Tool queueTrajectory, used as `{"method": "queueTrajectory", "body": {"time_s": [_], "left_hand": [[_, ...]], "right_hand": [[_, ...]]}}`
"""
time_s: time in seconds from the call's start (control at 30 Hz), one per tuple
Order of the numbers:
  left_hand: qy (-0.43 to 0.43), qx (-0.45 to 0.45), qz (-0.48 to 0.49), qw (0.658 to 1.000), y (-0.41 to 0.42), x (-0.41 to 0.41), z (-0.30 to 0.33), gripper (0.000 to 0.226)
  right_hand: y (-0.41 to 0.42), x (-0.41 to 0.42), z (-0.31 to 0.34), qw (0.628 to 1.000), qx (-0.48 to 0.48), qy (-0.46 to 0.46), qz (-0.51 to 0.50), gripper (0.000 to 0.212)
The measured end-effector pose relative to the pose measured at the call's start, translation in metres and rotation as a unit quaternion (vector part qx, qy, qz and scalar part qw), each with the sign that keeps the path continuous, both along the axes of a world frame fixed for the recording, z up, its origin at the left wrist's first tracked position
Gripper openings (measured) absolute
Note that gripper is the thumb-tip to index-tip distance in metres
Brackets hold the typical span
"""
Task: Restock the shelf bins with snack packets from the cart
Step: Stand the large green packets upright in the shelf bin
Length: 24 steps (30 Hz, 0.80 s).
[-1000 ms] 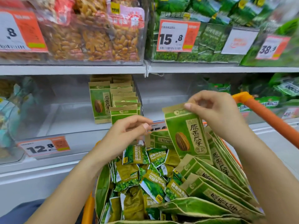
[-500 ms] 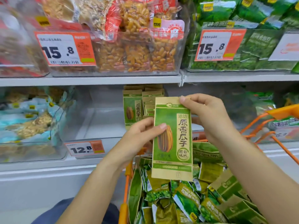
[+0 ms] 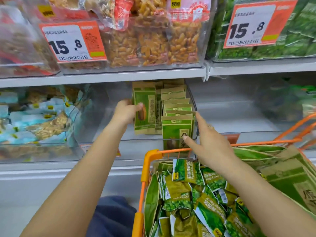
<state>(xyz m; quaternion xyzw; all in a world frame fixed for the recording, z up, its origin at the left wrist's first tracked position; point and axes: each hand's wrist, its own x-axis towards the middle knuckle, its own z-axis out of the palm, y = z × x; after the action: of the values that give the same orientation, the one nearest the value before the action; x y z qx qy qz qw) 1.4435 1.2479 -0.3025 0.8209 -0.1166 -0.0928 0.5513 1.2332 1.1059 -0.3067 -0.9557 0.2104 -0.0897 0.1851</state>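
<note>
A green-and-tan seed packet point(image 3: 145, 113) is gripped by the left hand point(image 3: 126, 112), thumb across its front, and is held upright inside the clear shelf bin point(image 3: 106, 106), against the left side of the row of matching packets point(image 3: 176, 110). The right hand point(image 3: 210, 142) is spread open with nothing held; its index fingertip touches the front packet point(image 3: 172, 132) of that row. Below, more green packets are heaped in the orange cart point(image 3: 150, 156).

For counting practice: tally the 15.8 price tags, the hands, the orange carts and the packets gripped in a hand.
15.8 price tags: 2
Hands, left hand and right hand: 2
Orange cart: 1
Gripped seed packet, in the left hand: 1
Total: 6
</note>
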Motion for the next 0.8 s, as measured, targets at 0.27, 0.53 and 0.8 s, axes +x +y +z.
{"method": "queueTrajectory", "body": {"time_s": [0.27, 0.53, 0.8], "left_hand": [[0.09, 0.136, -0.041, 0.986, -0.027, 0.024, -0.044, 0.056], [-0.059, 0.119, -0.011, 0.991, -0.032, 0.035, -0.038, 0.075], [-0.105, 0.243, -0.074, 0.961, -0.032, 0.044, -0.06, 0.075]], "right_hand": [[-0.003, -0.004, 0.002, 1.0, 0.007, -0.004, 0.014, 0.077], [-0.003, -0.004, 0.004, 1.0, 0.005, -0.009, 0.015, 0.077], [-0.002, -0.004, 0.004, 1.0, 0.002, -0.012, 0.013, 0.079]]}}
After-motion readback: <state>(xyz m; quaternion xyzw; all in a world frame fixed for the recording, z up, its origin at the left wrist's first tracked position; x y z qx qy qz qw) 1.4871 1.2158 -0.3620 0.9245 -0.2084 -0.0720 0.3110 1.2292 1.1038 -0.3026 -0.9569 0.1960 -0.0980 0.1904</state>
